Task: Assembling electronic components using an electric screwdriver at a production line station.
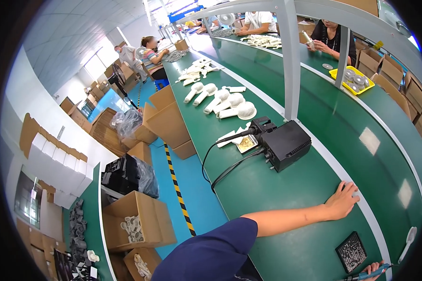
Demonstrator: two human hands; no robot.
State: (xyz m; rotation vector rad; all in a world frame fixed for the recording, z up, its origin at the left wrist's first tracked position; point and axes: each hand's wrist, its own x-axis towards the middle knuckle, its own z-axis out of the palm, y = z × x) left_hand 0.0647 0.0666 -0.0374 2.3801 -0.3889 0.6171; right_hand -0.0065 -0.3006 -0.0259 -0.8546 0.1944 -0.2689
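Observation:
My left hand (343, 201) lies on the green bench with its fingers apart, touching the pale rail beside the conveyor. At the lower right edge my right hand (374, 269) is closed around a slim blue screwdriver (382, 270); part of that hand is cut off. Just beyond it sits a black tray (341, 250) filled with small metal pieces. A white handheld part (408, 244) with an oval head lies on the belt side. Farther up the bench stand a black soldering station (286, 145) and a soldering iron (239, 136) resting in its holder.
White handheld fan bodies (246, 110) line the bench past the station. A grey post (291, 61) rises by the belt. Across it, a person (330, 42) holds a white part near a yellow tray (368, 84). Open cartons (140, 220) stand left, below bench height.

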